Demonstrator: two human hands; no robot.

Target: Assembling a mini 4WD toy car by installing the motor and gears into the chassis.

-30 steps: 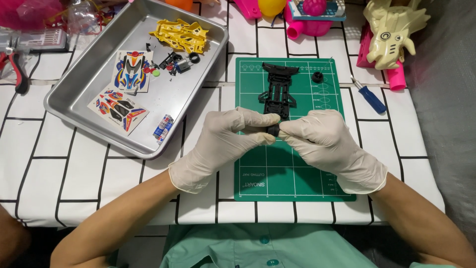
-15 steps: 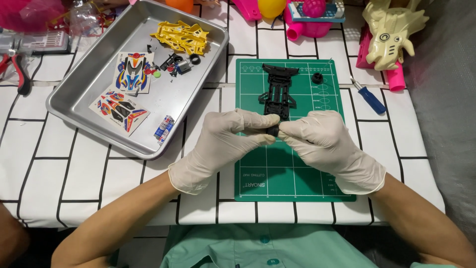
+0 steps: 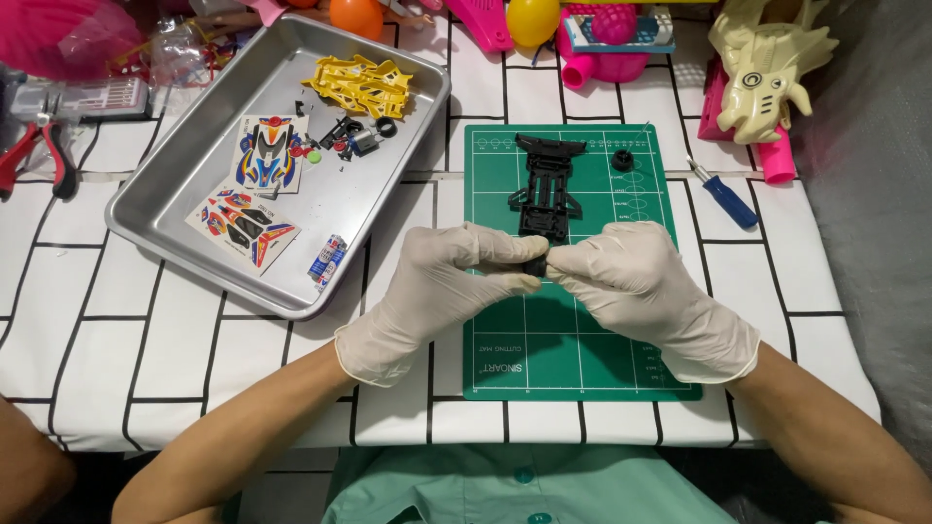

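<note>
I pinch a small black part [image 3: 535, 265], probably a wheel, between my left hand [image 3: 442, 286] and right hand [image 3: 646, 291], both closed on it, steadying it just below the black chassis [image 3: 549, 184] on the green mat [image 3: 582, 359].

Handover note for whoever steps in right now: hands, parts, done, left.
Left hand and right hand, both gloved, pinch one small black part between their fingertips, over the green cutting mat.
Black car chassis lies on the mat just beyond the hands; a small black wheel lies to its right.
Metal tray, left of the mat: yellow body shell, two sticker sheets, loose small parts.
Blue screwdriver lies right of the mat.
Done: parts laid out.
Left: chassis still bare, shell and stickers unused.
</note>
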